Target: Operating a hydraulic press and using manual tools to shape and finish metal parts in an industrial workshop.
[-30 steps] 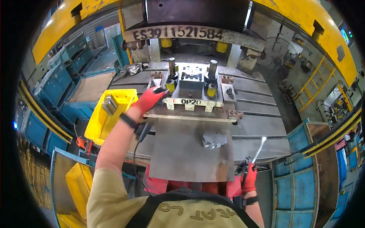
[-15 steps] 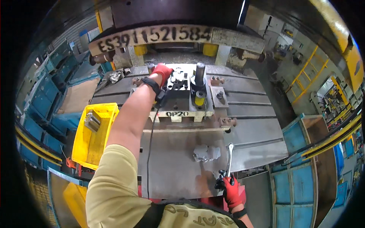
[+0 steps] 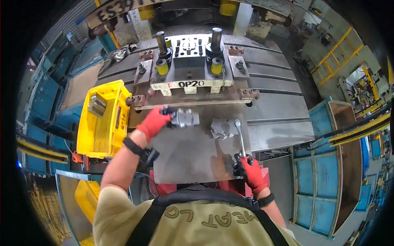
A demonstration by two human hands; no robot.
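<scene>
My left hand (image 3: 155, 121), in a red and black glove, is closed on the edge of a shaped grey sheet-metal part (image 3: 186, 118) above the front plate. My right hand (image 3: 251, 172), gloved the same way, grips the handle end of a ratchet wrench (image 3: 241, 137), its round head pointing away from me. Beside that head, a second shaped metal part (image 3: 221, 128) lies on the steel plate (image 3: 184, 164). Beyond my hands stands a press die (image 3: 189, 71) with two guide posts and yellow cylinders; its light upper face (image 3: 188, 46) has holes and slots.
A yellow bin (image 3: 107, 139) with a metal block (image 3: 97, 104) in it stands to the left. Clamp blocks (image 3: 239, 67) flank the die on the slotted press bed (image 3: 273, 98). A blue-panelled crate (image 3: 314, 190) is at the right, with crumpled wrapping (image 3: 121, 53) at the far left.
My left hand has come back from the die toward me, now with a metal part in it. My right hand still holds the wrench. The view has tilted down.
</scene>
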